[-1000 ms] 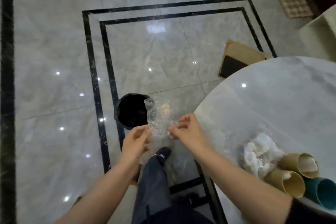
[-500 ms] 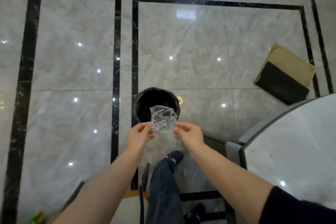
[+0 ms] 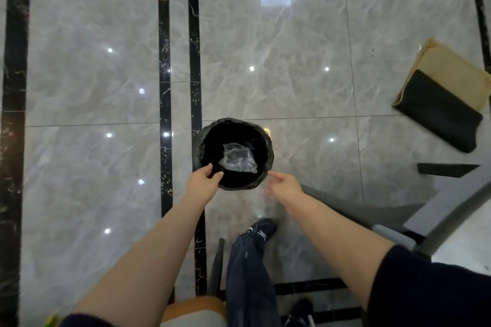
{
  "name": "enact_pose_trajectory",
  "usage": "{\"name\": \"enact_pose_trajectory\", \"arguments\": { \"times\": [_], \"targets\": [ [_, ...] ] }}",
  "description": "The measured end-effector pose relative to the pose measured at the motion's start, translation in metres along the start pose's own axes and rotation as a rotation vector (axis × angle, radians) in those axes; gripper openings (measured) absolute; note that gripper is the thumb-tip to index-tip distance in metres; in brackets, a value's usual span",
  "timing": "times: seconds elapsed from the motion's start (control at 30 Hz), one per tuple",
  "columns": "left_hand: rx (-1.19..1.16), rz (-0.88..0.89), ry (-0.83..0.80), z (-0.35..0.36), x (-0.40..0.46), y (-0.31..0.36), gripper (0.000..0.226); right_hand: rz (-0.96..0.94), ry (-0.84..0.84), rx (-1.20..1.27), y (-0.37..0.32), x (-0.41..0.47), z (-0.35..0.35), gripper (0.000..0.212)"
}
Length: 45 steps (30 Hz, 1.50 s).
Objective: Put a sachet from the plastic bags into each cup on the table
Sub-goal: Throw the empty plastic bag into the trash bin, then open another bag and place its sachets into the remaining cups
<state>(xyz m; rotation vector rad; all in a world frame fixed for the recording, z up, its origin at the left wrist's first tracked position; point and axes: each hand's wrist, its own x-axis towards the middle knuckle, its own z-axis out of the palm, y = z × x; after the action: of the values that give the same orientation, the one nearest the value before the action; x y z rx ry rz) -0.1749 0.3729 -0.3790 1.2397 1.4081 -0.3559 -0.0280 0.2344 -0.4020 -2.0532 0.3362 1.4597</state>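
Note:
A clear empty plastic bag [image 3: 238, 158] lies or falls inside the black-lined waste bin [image 3: 268, 156] on the floor, free of both hands. My left hand [image 3: 203, 180] hovers at the bin's near left rim with relaxed fingers and holds nothing. My right hand [image 3: 284, 187] hangs just right of the rim, fingers loose and empty. The cups and the sachets are out of view.
A grey marble floor with black inlay strips fills the view. A tan and black flat package [image 3: 441, 98] lies on the floor at the right. The table's edge [image 3: 465, 231] and a grey chair part sit at the lower right. My leg [image 3: 252, 268] stands below the bin.
Both hands pinched the clear bag above the bin before; now they have let go and the bag is inside the bin. The view has swung left, away from the table.

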Motion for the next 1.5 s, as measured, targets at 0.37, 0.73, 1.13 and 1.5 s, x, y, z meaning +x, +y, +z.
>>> {"name": "enact_pose_trajectory", "arguments": {
  "times": [0.37,0.73,1.13,1.5],
  "targets": [
    [-0.2,0.017,0.075,-0.007,-0.083,0.067,0.014,-0.061,0.044,0.211,-0.04,-0.096,-0.017,0.017],
    [-0.059,0.264,-0.151,0.006,-0.211,0.195,0.021,-0.395,0.033,0.29,-0.118,-0.264,-0.103,0.025],
    [0.181,0.559,-0.467,0.133,-0.331,0.256,0.029,-0.397,0.454,0.671,-0.015,-0.358,-0.261,0.025],
    [0.611,0.479,-0.709,0.278,-0.388,0.206,0.02,-0.343,0.659,1.04,0.117,-0.404,-0.317,0.039]
  ]
}}
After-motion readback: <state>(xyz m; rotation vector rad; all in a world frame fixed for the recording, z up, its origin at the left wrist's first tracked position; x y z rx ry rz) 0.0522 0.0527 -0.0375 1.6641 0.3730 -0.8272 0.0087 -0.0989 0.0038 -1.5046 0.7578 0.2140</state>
